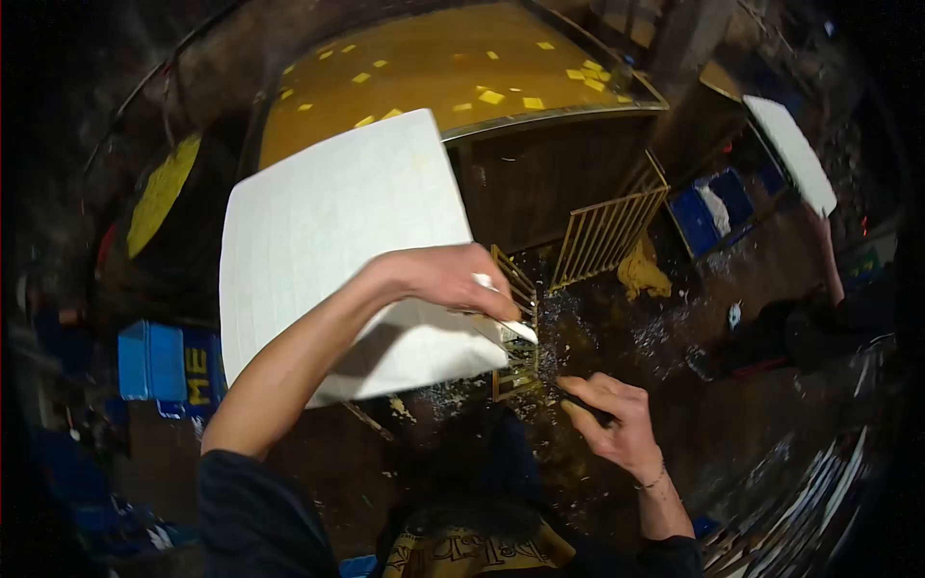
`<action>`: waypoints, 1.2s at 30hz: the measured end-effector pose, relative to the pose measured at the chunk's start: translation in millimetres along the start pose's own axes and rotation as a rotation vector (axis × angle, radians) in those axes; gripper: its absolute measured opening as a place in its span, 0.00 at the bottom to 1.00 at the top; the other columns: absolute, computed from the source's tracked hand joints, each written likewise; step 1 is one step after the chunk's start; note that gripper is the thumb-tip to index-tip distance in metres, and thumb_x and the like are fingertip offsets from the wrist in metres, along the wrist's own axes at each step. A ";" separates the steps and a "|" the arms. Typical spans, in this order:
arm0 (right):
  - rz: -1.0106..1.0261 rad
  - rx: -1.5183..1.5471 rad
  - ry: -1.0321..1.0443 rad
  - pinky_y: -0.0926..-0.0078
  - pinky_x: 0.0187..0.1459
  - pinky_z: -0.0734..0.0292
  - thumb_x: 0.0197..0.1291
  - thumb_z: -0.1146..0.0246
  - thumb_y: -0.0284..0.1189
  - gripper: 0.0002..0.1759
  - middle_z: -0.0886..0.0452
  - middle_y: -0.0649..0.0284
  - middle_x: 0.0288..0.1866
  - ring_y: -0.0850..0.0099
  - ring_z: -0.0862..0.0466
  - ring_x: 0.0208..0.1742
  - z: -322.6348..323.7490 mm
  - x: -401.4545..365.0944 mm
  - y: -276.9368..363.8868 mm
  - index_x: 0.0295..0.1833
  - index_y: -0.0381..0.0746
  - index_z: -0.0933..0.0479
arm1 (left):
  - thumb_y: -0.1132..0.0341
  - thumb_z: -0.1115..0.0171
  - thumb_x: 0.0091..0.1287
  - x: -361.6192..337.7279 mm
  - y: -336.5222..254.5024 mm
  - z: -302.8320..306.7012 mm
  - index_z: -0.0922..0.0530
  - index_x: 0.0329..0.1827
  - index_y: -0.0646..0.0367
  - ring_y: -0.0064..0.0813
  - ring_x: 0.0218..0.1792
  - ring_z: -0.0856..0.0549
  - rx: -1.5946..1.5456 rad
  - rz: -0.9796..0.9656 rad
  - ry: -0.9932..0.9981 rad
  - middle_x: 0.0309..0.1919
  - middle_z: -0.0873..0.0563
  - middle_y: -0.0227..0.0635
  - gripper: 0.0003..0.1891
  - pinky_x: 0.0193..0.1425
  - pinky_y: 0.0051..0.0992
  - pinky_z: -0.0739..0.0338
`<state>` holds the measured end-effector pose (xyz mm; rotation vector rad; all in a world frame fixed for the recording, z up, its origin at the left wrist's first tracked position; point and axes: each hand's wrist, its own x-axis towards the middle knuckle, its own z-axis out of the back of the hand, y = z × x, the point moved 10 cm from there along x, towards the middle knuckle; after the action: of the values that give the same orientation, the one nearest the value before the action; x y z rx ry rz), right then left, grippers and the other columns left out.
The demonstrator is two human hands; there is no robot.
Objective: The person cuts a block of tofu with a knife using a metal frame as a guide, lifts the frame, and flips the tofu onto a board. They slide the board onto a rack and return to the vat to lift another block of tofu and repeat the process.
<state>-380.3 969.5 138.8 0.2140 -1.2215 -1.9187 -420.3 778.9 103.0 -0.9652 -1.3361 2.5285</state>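
A large white slab [337, 212] with faint lines on its surface tilts in front of me, its lower right corner torn or cut away. My left hand [453, 279] lies across its right edge with the fingers closed, and a thin white strip [518, 331] sticks out below them. To the right, clear of the slab, my right hand [614, 424] is wrapped round a dark-handled tool [588, 408]. Most of that tool is hidden in the fist. Behind the slab's right edge stands a small metal rack [520, 364].
A wide vat [414, 77] of amber liquid with floating yellow squares lies ahead. A slatted rack [612, 231] leans at its front. Blue crates [713, 212] stand at right, another blue bin [151, 361] at left. A person's arm [827, 255] reaches to another white slab [792, 154].
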 end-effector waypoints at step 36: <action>-0.374 0.258 0.039 0.81 0.23 0.33 0.67 0.43 0.27 0.20 0.23 0.66 0.30 0.82 0.27 0.24 -399.4 150.3 150.0 0.63 0.35 0.31 | 0.47 0.47 0.72 -360.0 577.1 -27.5 0.43 0.75 0.62 0.44 0.64 0.24 -1.462 0.046 -1.375 0.69 0.32 0.50 0.37 0.67 0.44 0.28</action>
<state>-180.4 565.9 97.5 0.6517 -1.4818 -2.0498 -16.9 312.0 -184.7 1.1893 -3.5001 1.6300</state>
